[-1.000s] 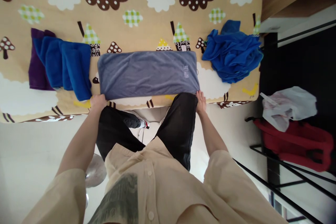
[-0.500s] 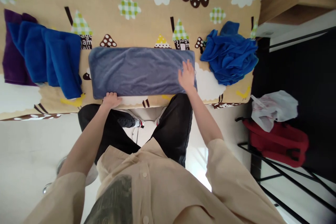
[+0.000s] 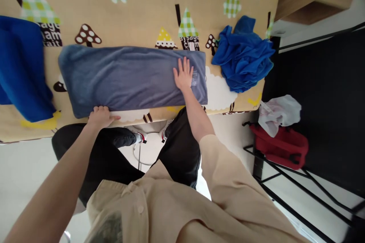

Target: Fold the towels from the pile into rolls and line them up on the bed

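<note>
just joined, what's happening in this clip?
A person stands at a table with a cartoon-print cloth, handling a long grey-blue folded towel. The right hand lies flat, fingers spread, on the towel's right end near its small label. The left hand grips the near edge toward the towel's left end. A crumpled blue cloth sits to the right, and a folded blue towel lies at the left.

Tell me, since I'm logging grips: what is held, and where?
The left hand grips the grey towel at its near edge; the right hand lies flat on it.
</note>
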A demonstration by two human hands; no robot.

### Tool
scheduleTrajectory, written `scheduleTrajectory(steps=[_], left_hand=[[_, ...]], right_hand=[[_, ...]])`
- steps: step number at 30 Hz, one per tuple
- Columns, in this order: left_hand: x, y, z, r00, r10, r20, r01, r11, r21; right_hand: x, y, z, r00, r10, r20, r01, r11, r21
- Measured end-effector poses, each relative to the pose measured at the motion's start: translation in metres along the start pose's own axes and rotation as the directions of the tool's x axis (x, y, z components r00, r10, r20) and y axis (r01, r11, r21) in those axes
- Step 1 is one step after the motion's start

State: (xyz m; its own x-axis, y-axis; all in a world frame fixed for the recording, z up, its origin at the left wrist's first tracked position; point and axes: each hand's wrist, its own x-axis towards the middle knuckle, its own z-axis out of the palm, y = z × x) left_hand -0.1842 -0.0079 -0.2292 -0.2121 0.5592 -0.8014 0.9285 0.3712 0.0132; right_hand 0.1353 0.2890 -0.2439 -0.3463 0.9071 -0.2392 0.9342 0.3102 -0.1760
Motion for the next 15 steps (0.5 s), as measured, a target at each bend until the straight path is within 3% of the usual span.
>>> scheduleTrajectory(steps=[2, 5, 10, 15], left_hand=[[0.0, 0.0, -0.001, 0.999, -0.031, 0.009, 0.03, 0.999, 0.035], [-0.001, 0.002, -0.003, 0.999, -0.028, 0.023, 0.026, 0.997, 0.079], [-0.002, 0.005, -0.007, 0.998, -0.034, 0.043, 0.028, 0.993, 0.118], [-0.002, 0.006, -0.007, 0.999, -0.018, 0.038, 0.012, 0.99, 0.144]], right_hand=[[0.011, 0.031, -0.005, 0.996, 0.087, -0.012, -0.087, 0.996, -0.026], [0.025, 0.058, -0.006, 0.994, 0.102, -0.04, -0.104, 0.992, -0.068], [0.05, 0.074, 0.0, 0.985, 0.141, -0.099, -0.151, 0.982, -0.109], [0.071, 0.086, -0.01, 0.985, 0.16, -0.058, -0.162, 0.986, -0.044]])
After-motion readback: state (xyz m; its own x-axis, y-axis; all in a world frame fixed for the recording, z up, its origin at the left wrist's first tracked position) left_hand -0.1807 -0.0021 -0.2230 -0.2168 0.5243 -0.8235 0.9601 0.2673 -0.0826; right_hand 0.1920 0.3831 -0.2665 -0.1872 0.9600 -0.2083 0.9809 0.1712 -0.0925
